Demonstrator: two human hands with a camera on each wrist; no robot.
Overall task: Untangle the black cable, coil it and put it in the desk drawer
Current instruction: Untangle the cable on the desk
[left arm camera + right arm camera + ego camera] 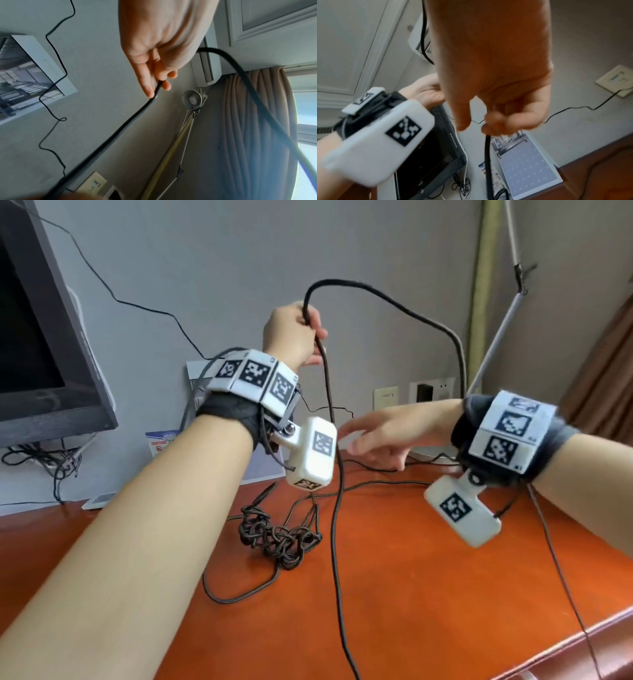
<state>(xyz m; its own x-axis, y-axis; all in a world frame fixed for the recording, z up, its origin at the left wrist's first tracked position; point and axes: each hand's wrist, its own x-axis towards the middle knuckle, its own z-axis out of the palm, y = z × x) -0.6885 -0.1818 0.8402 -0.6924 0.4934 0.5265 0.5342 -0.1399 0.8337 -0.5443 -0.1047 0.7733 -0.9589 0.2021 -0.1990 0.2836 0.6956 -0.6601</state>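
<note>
My left hand (294, 333) is raised above the orange desk (428, 594) and grips the black cable (387, 299). From that hand the cable arcs up and over to the right. Another strand (337, 508) hangs down past the desk's front edge. In the left wrist view the fingers (145, 81) pinch the cable (120, 128). My right hand (376, 436) reaches left to the hanging strand. In the right wrist view its fingers (496, 121) curl on the strand (488, 155), though blurred. A knotted tangle (277, 537) of the cable lies on the desk below the left wrist.
A dark monitor (44, 337) stands at the left with thin wires beneath it. A desk calendar (527, 169) leans on the wall behind the hands. A lamp's metal arm (500, 337) rises at the back right, near wall sockets (431, 392). The desk's front edge (548, 655) runs at the lower right.
</note>
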